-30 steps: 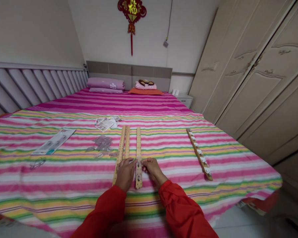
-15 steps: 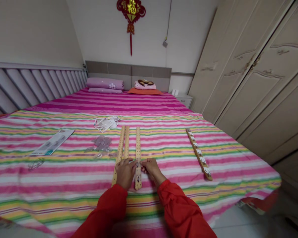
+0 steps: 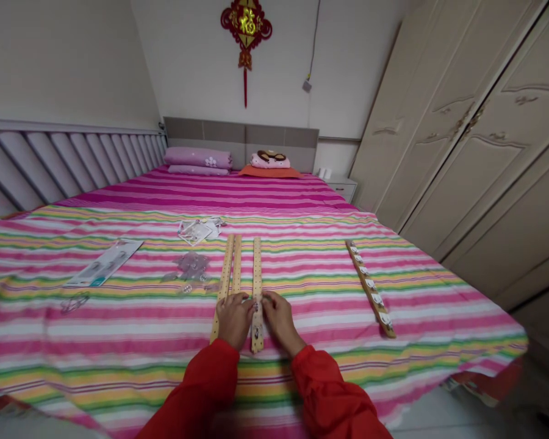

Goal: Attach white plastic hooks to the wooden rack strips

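A narrow wooden strip with rows of holes [image 3: 257, 268] lies lengthwise on the striped sheet. Near its close end sits a small clear hook plate [image 3: 257, 333] with a metal part. Just above that, a second clear hook plate [image 3: 256, 306] lies on the strip between my fingertips. My left hand [image 3: 234, 318] is closed, thumb and fingers pinching at this plate's left edge. From the other side my right hand [image 3: 281, 318] holds its right edge, fingers bent. Two similar wooden strips [image 3: 236, 262] lie to the left, partly under my left hand.
Left of the strips lie a heap of translucent plates [image 3: 192, 266], white cards [image 3: 199, 230], a long package [image 3: 105, 263] and wire pieces [image 3: 74, 302]. A brown rack with white-based hooks [image 3: 370, 286] lies to the right. A wardrobe [image 3: 476, 158] stands beside the bed.
The view has shifted slightly, moving everything a little right and down. Both hands stay at the same plate; the right fingers have shifted a bit along the strip's edge.
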`<state>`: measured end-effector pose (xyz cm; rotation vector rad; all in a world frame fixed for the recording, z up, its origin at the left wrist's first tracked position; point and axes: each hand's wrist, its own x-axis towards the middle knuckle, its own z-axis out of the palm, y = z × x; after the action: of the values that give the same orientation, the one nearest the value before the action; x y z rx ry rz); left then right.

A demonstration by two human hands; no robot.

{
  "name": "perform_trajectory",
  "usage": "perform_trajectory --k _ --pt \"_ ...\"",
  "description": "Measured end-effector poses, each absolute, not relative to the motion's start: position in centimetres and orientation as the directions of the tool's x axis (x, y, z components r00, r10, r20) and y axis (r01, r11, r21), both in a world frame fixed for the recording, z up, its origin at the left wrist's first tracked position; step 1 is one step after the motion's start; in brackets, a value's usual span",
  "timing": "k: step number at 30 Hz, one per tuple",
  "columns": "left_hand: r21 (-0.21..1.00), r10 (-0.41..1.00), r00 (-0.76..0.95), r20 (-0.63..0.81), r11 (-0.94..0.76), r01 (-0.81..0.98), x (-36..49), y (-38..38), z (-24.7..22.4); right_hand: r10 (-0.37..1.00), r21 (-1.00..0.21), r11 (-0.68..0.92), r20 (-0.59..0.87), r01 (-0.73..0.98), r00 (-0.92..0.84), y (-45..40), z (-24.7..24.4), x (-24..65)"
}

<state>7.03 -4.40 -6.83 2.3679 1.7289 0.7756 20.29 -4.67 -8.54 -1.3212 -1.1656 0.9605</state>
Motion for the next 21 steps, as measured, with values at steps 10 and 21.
perform_trajectory --k 10,21 --pt "0.352 0.913 0.236 0.333 -0.352 0.867 7.0 -4.1 -7.2 0.996 -0.58 0.056 0.094 0.812 -0.002 -6.4 -6.0 19.6" --pt "0.322 0.935 0.267 0.232 -0.333 0.886 7.2 -4.0 -6.3 0.995 -0.468 0.097 0.033 0.878 -0.092 -8.1 -6.4 20.4"
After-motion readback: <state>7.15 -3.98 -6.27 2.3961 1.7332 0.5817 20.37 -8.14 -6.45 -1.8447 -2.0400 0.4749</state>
